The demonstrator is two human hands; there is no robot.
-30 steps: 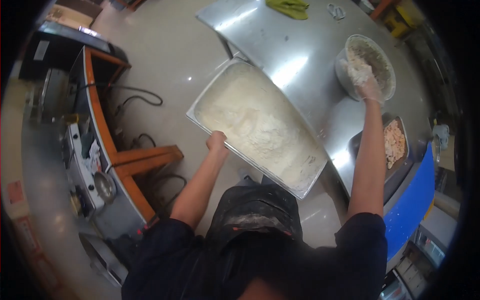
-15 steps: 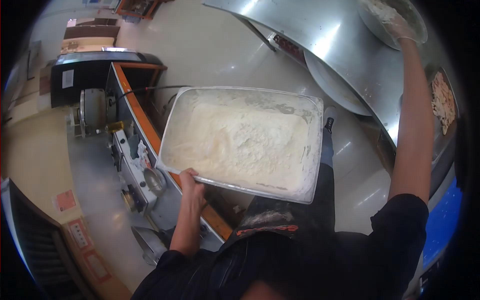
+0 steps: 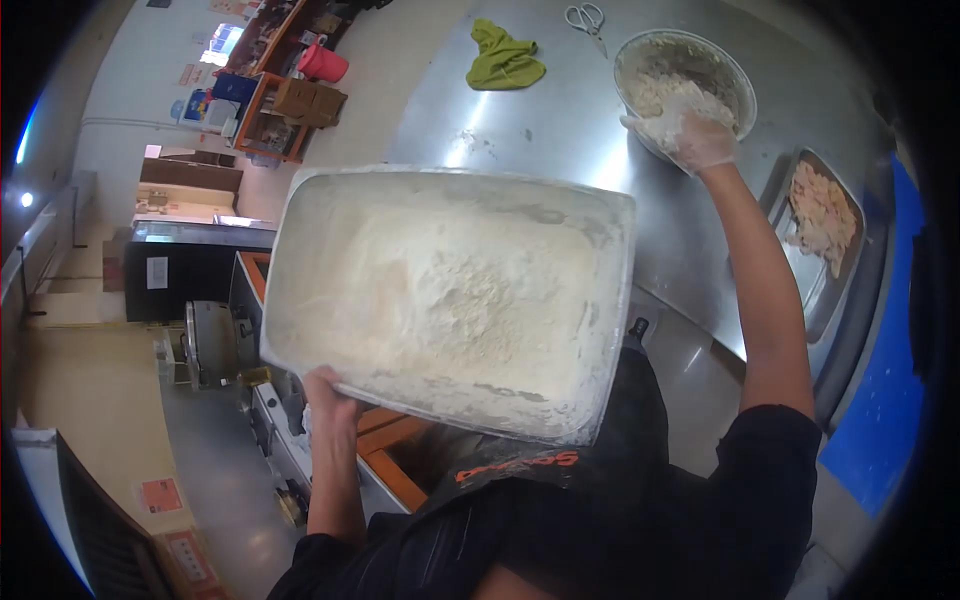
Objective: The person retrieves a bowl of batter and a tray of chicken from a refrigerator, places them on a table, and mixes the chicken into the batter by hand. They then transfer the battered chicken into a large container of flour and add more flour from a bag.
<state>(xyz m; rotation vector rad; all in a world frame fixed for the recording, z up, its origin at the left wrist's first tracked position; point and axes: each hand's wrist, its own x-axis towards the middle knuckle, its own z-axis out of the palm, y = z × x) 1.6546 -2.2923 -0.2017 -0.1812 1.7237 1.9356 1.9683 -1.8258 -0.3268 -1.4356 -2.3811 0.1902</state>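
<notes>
My left hand (image 3: 332, 396) is closed on the near left edge of a large metal tray (image 3: 617, 290), held up in front of my body. Pale flour (image 3: 470, 315) covers its bottom, heaped in the middle and smeared on the walls. My right arm stretches to a round metal bowl (image 3: 742, 85) on the steel table. My right hand (image 3: 695, 135), in a clear plastic glove coated with flour, lies over the bowl's near rim, its fingers inside and partly hidden by flour. Floury, lumpy pieces (image 3: 665, 85) fill part of the bowl.
A tray of pale raw meat pieces (image 3: 825, 215) sits at the right of the steel table (image 3: 560, 130). Scissors (image 3: 588, 22) and a green cloth (image 3: 503, 58) lie beyond. To the left stand a stove (image 3: 275, 425) and a large pot (image 3: 212, 345).
My view has swung toward the steel table, bringing the cloth and scissors into sight. The flour tray has come nearer the table. My right hand stays at the bowl.
</notes>
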